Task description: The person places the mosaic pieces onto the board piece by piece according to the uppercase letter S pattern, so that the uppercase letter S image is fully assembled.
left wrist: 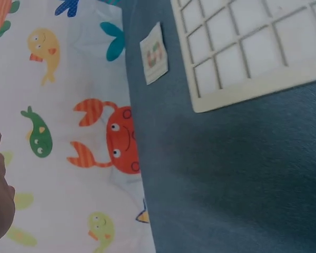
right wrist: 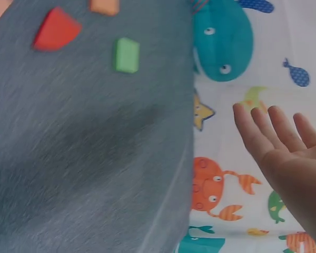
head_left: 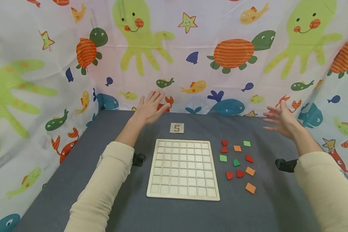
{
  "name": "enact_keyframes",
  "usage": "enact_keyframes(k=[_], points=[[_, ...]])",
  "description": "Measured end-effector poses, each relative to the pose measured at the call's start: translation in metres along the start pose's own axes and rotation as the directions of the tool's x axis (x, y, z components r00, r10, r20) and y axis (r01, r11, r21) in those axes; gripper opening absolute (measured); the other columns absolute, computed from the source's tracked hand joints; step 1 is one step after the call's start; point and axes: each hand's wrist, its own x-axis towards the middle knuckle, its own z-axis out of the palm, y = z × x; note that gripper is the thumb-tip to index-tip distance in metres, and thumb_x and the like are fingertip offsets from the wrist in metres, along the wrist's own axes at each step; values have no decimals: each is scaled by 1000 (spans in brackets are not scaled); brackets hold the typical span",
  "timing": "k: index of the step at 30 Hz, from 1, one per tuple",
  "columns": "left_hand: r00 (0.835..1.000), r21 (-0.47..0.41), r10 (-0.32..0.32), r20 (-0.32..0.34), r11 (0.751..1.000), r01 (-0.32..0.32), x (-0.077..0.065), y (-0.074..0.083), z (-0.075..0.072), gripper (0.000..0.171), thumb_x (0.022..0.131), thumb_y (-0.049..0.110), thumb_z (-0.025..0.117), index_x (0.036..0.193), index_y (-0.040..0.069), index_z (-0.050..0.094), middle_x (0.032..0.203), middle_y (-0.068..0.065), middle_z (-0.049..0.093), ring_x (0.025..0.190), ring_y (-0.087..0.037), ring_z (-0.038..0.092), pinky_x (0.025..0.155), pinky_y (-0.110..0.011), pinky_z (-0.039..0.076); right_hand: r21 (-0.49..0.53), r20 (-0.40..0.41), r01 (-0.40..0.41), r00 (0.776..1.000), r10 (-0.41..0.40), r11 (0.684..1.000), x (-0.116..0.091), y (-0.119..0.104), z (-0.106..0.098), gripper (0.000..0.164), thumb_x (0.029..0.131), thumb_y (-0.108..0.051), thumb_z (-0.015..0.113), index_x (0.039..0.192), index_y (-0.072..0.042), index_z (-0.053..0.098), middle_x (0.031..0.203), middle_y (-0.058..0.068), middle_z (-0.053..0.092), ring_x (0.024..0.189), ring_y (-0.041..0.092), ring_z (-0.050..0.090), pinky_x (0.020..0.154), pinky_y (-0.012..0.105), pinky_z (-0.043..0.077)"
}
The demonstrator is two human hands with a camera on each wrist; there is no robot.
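My left hand (head_left: pixel 150 108) is raised over the back of the table, left of a small patterned card (head_left: pixel 177 128) with an S-like figure. Its fingers are extended and hold nothing. Off to the right, my right hand (head_left: pixel 282 120) hovers with fingers spread and nothing in them, as the right wrist view shows too. Between the arms lies a pale wooden grid board (head_left: pixel 183 198), its square cells unfilled. Loose pieces lie to its right: red ones (head_left: pixel 240 173) with a curved side, orange rectangles (head_left: pixel 250 188), light green rectangles (head_left: pixel 223 158) and a dark green piece (head_left: pixel 236 162).
A dark grey cloth covers the table (head_left: pixel 220 216). Behind it and along both sides hangs a white curtain (head_left: pixel 174 42) printed with sea animals. A black wrist device (head_left: pixel 138 159) sits under the left forearm, another (head_left: pixel 286 165) under the right.
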Motion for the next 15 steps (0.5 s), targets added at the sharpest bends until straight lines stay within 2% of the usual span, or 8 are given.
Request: enact_keyframes(k=[3,7,8,10,12,14,15], points=[[1000,-3,17,14,1000,-17,-5,-5,7,68,100,57,24,155,22,6,160,-2,4,144,-23,-5,111,-51,-7,-3,35,-14,999,14,1000,-1,12,-4,100,83,-77,12,151,-10,-13,155,22,-11,140,45,-1,104,51,32],[998,-52,27,50,998,-24,-10,-11,15,70,99,59,25,155,23,5,159,-3,6,144,-26,-5,110,-56,-5,83,62,-49,997,44,995,-2,23,-8,98,83,-77,15,152,-13,-14,156,21,-11,141,42,0,100,46,39],[998,-70,28,64,997,-24,-12,-12,17,70,99,59,25,155,22,5,159,-4,6,144,-26,-5,110,-57,-4,121,70,-60,996,51,991,-3,26,-9,97,84,-77,17,152,-14,-14,157,19,-7,141,41,9,100,46,39],[995,-115,32,95,993,-21,-16,-14,22,71,99,58,26,155,21,7,159,-5,6,144,-26,-5,109,-59,-2,198,97,-79,993,61,977,-3,31,-11,96,85,-75,21,152,-16,-14,154,17,20,134,35,32,99,47,40],[992,-160,48,115,987,-29,-21,-16,29,70,100,55,31,155,18,9,159,-6,6,144,-27,-4,108,-61,1,257,132,-94,989,62,962,-4,37,-12,95,87,-73,24,152,-15,-15,138,10,46,119,26,51,96,46,44],[989,-195,74,126,979,-49,-26,-17,35,69,101,49,36,155,15,10,159,-7,4,144,-29,-4,109,-60,2,284,165,-99,985,54,954,-5,41,-12,94,89,-70,26,151,-13,-15,116,-2,61,101,17,61,92,45,47],[988,-215,90,129,975,-61,-29,-18,38,69,101,44,41,155,13,11,159,-9,4,144,-31,-3,109,-60,4,286,177,-102,983,53,953,-6,42,-11,94,89,-69,27,151,-12,-16,109,-5,64,99,17,63,91,45,48]])
